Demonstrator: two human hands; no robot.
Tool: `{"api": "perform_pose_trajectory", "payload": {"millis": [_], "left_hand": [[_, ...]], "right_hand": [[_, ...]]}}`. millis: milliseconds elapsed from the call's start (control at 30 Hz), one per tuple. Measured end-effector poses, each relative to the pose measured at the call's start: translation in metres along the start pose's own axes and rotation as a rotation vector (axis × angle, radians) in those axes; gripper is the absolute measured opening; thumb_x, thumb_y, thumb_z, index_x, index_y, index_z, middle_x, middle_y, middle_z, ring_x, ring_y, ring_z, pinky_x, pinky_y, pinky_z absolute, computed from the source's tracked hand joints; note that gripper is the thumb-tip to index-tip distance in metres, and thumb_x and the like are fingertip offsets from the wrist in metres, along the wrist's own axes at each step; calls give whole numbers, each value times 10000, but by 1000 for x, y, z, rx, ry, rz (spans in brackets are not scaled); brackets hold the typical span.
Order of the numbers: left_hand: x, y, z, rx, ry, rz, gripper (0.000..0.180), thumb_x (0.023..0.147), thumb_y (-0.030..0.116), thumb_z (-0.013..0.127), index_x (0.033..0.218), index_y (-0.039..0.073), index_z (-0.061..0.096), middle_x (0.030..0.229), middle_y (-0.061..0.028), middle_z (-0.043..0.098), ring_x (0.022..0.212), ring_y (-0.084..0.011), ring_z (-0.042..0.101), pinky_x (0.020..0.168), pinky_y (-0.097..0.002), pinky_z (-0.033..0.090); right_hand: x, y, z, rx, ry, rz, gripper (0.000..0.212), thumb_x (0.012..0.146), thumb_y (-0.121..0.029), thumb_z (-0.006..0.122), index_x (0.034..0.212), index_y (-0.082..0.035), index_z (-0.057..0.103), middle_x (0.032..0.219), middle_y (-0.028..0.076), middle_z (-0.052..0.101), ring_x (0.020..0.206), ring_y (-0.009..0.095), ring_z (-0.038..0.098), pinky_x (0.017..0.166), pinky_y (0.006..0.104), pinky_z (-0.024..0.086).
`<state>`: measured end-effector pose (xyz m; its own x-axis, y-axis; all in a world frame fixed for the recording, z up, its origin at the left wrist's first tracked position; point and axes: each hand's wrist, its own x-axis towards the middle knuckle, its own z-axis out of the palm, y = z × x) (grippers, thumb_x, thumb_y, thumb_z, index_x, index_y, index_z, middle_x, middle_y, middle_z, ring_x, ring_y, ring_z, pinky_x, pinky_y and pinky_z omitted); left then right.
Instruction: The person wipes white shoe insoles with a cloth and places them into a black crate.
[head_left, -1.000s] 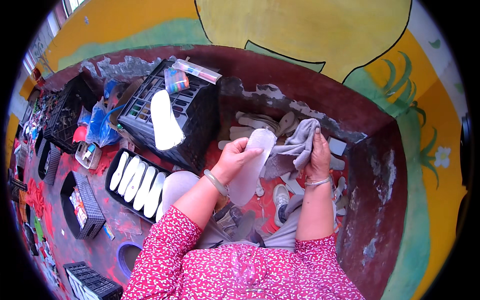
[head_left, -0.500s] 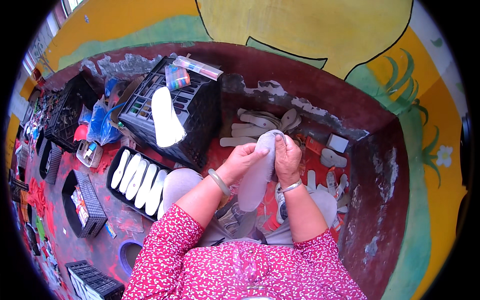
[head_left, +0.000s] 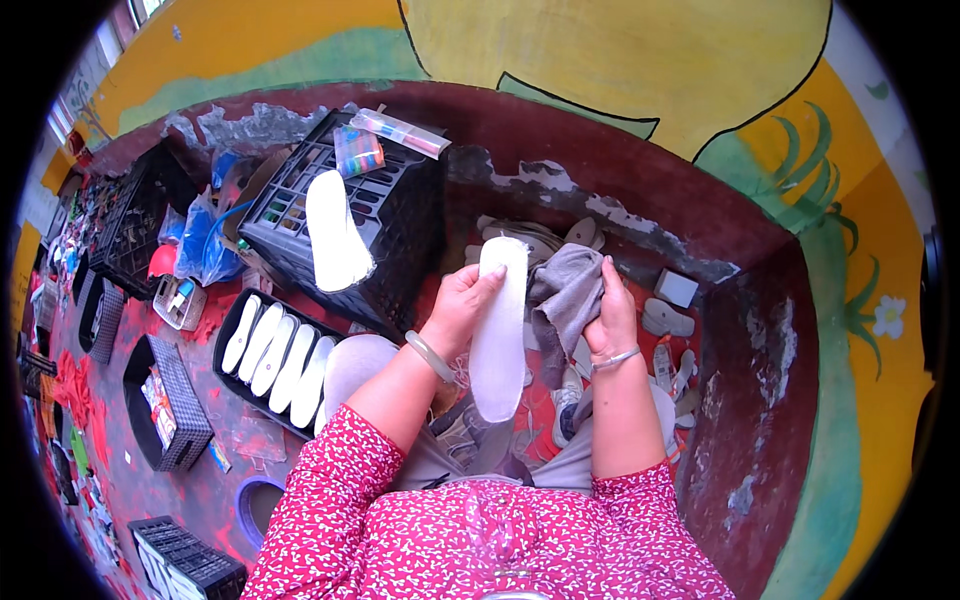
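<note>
Between the thumb and fingers of my left hand is a white insole, held upright over my lap with its wider end hanging down. My right hand grips a crumpled grey cloth just to the right of the insole; the cloth hangs loose and has come away from the insole's face. A separate white insole lies on top of an upturned black plastic crate. To the left of my knee, a black basket holds a row of several white insoles.
Pens in clear packs lie on the crate. Stacked insoles rest by the dark red wall, with a small white box and more insoles at right. A checkered basket and purple-rimmed basin stand at left.
The grey cloth, previously wrapped over the insole's upper end, is now off it in my right hand. My hands have moved apart, with the insole left in my left hand.
</note>
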<state>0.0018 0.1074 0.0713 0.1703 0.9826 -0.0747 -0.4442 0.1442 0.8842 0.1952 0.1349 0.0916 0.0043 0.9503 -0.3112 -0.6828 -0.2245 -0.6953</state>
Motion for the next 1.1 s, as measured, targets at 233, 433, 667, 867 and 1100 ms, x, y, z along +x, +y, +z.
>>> {"api": "perform_pose_trajectory", "payload": {"millis": [233, 433, 667, 867, 1100], "left_hand": [[2, -22, 6, -71, -94, 175, 233, 901, 213, 545, 996, 5, 593, 876, -29, 621, 746, -73, 575, 676, -221, 478], [-3, -14, 12, 72, -70, 141, 216, 913, 160, 518, 1020, -14, 589, 875, -15, 619, 762, -61, 556, 685, -212, 474], [0, -18, 5, 297, -36, 280, 203, 913, 158, 518, 996, -8, 601, 853, -5, 621, 755, -49, 546, 668, -207, 468], [0, -13, 5, 433, -6, 305, 195, 914, 156, 517, 971, -6, 608, 821, 6, 614, 729, -36, 528, 649, -199, 457], [1, -18, 4, 290, 49, 394, 198, 916, 171, 522, 957, 2, 617, 803, 18, 607, 716, -26, 512, 635, -177, 438]], "right_hand": [[-29, 10, 26, -132, -417, 134, 297, 909, -191, 505, 1140, -6, 535, 1011, 38, 599, 852, 108, 580, 735, 251, 476], [-20, 32, 13, -380, -298, -14, 254, 885, -224, 567, 1041, -26, 605, 786, -22, 604, 642, 35, 522, 546, 163, 403], [-21, 36, 16, -605, -303, -181, 255, 894, -242, 560, 994, -11, 603, 757, -27, 589, 640, 28, 522, 537, 190, 444], [-19, 37, 13, -561, -383, -181, 250, 905, -234, 539, 1028, -21, 584, 803, -20, 596, 685, 27, 527, 599, 186, 454], [-23, 47, 17, -329, -368, -17, 248, 911, -222, 528, 1042, -22, 590, 843, -23, 604, 731, 27, 533, 641, 186, 447]]}}
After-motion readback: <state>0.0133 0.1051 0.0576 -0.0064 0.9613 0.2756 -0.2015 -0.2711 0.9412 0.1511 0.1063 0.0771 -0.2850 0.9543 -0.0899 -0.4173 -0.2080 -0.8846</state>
